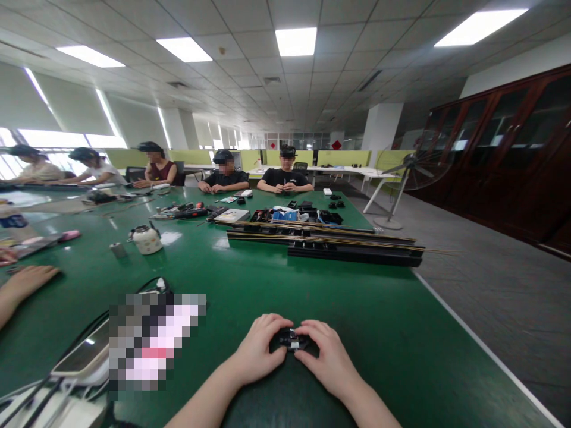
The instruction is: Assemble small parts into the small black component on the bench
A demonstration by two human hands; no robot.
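Note:
Near the front of the green table (250, 285), a small black part with white and silvery bits (293, 343) lies between my two hands. My left hand (260, 349) grips its left side with thumb and fingertips. On the opposite side, my right hand (326, 355) pinches it the same way. The part is small and half covered by fingertips, so its exact kind does not show. It sits at or just above the tabletop; I cannot tell which.
Left of my hands lie a phone (84, 355), cables and a pixelated patch. Another person's hand (33, 278) rests farther left. A white pot-like container (147, 239) stands beyond. Long black rails (357, 257) with thin rods cross the table ahead. Several people sit around the far side.

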